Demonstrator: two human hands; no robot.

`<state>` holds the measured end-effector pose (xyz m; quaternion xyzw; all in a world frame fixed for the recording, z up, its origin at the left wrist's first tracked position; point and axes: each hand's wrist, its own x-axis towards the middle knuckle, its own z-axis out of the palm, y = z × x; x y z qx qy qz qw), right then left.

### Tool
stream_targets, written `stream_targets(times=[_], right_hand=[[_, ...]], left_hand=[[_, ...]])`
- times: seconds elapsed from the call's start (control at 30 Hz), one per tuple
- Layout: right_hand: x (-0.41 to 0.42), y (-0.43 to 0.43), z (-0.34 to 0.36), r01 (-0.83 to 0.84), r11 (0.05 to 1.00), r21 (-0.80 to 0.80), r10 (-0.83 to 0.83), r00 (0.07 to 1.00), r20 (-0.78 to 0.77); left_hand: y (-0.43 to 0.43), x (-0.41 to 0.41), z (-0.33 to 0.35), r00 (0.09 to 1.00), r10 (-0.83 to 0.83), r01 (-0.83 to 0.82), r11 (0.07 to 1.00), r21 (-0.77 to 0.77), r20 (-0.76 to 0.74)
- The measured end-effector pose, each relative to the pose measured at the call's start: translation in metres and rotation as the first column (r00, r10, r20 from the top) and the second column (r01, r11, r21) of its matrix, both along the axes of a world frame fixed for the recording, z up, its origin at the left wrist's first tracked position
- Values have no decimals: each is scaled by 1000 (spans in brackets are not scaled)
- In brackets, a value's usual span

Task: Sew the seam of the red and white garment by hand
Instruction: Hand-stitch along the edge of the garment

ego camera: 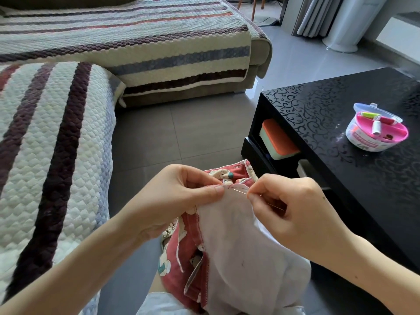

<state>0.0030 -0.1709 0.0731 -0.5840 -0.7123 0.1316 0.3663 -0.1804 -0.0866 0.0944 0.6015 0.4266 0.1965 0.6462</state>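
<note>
The red and white garment (229,246) hangs over my lap, its white inside facing up and a red printed side showing at the left. My left hand (179,196) pinches the upper seam edge between thumb and forefinger. My right hand (293,208) pinches a thin needle (238,190) that lies along the seam edge, its point toward my left thumb. A fine thread runs back across my right fingers.
A black patterned coffee table (341,123) stands at the right with a round sewing kit (377,130) of thread spools on it. An orange-lidded box (279,139) sits on its lower shelf. A striped quilted sofa (56,142) is at my left; grey tiled floor lies ahead.
</note>
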Motion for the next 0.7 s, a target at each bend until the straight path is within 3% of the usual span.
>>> stream_targets(times=[0.33, 0.7], right_hand=[[-2, 2, 0, 2, 1000, -3, -2, 1000, 4], [-9, 7, 3, -1, 1000, -4, 1, 993, 118]], left_hand=[[-1, 1, 0, 1000, -9, 9, 1000, -3, -13], [-2, 3, -3, 999, -40, 42, 996, 76, -33]])
